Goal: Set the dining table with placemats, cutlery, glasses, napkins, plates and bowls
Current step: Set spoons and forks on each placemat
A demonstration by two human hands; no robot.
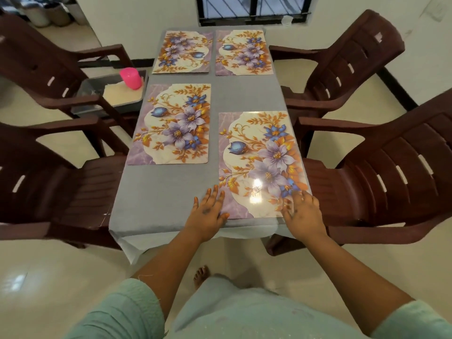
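Several floral placemats lie on the grey-clothed table point(166, 194). The nearest placemat point(259, 165) sits at the front right. My left hand point(208, 214) rests flat with straight fingers on its near left corner. My right hand point(302, 211) lies flat on its near right corner. Another placemat point(173, 126) lies at the middle left. Two more lie at the far end, one on the left point(182, 52) and one on the right point(243, 53).
Dark brown plastic chairs stand on both sides, two on the left point(44, 172) and two on the right point(381, 167). A grey tray point(85, 90) on the far left chair holds a pink cup point(130, 78) and cream cloths. A barred window is beyond the table.
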